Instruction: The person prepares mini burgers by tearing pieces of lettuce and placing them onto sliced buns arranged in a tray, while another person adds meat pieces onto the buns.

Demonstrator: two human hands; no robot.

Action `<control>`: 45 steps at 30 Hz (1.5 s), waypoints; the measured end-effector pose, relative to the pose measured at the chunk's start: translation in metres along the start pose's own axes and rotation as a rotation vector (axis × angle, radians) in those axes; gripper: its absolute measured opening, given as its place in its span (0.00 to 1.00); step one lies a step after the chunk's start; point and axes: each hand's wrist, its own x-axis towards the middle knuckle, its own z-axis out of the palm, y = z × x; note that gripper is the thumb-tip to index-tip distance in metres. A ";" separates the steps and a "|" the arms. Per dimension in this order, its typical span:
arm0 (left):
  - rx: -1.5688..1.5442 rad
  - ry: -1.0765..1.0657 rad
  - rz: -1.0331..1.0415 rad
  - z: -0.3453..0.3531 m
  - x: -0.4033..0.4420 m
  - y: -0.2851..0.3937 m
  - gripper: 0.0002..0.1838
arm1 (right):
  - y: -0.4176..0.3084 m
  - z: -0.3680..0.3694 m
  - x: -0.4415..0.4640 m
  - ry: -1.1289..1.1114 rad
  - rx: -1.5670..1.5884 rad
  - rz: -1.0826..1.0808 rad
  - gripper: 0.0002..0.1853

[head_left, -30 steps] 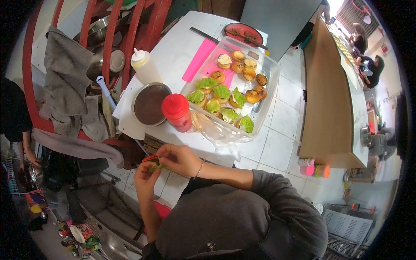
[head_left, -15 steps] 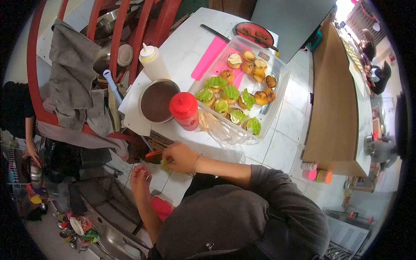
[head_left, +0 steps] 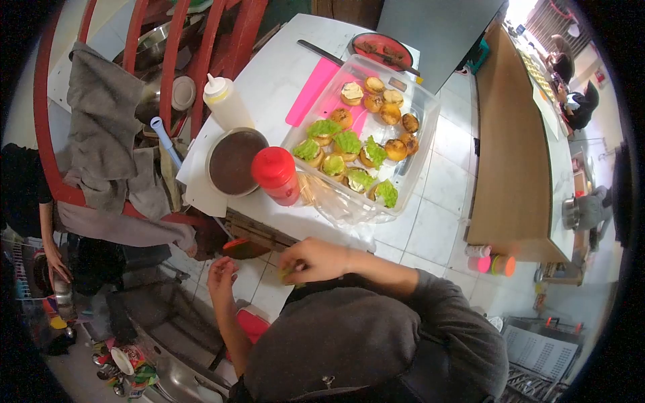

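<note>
Below the table's front edge, my right hand (head_left: 316, 260) is closed on a small piece of green lettuce (head_left: 289, 274). My left hand (head_left: 222, 275) is raised to the left of it, fingers curled together; what they hold, if anything, is too small to make out. On the table, a clear plastic container (head_left: 424, 144) holds several small toasted buns (head_left: 396, 149), some topped with white sauce and lettuce leaves (head_left: 347, 142). Nearer my hands stand a red squeeze bottle (head_left: 275, 176) and a pot of dark brown sauce (head_left: 236, 161).
A white squeeze bottle (head_left: 227, 104) stands behind the pot. A pink board (head_left: 312, 92), a knife (head_left: 319, 52) and a red bowl (head_left: 383, 50) lie farther back. At left, another person's hand (head_left: 57, 263) is near a metal cup. A counter (head_left: 514, 154) runs along the right.
My right hand has moved right and slightly down, toward my body, with the lettuce. My left hand has shifted slightly right. The view has shifted a little.
</note>
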 end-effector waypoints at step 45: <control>-0.318 0.755 -0.026 0.211 -0.152 -0.066 0.12 | 0.151 -0.376 0.037 0.460 -0.755 0.265 0.13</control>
